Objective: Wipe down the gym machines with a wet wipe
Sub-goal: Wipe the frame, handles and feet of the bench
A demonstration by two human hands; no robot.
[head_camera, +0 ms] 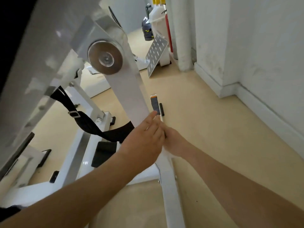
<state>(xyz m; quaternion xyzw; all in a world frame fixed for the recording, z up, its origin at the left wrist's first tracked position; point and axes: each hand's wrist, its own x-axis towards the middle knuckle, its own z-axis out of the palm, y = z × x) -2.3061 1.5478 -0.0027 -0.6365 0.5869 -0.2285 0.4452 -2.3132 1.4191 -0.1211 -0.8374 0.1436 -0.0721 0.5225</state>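
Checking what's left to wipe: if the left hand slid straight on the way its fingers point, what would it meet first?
Probably the dark label on the white machine arm, just past the fingertips of the left hand; the black peg sits slightly to its right. Depth is unclear from this view.

Brightness: The room is a bit dim, with soft, even light.
Light source: No lamp shows; the light seems to come from above.
Glare: The metal disc (105,57) has a small bright spot, and the low white bar (85,162) has a shiny streak.
Shadows: The floor (205,129) has only faint, soft shadows.
Blur: The big white frame (41,71) on the left is smeared and fuzzy. The left hand (144,137) and right hand (174,142) are a little soft.
Edges: Straight lines bend near the sides, like the wall base (246,96). The top left corner is black.
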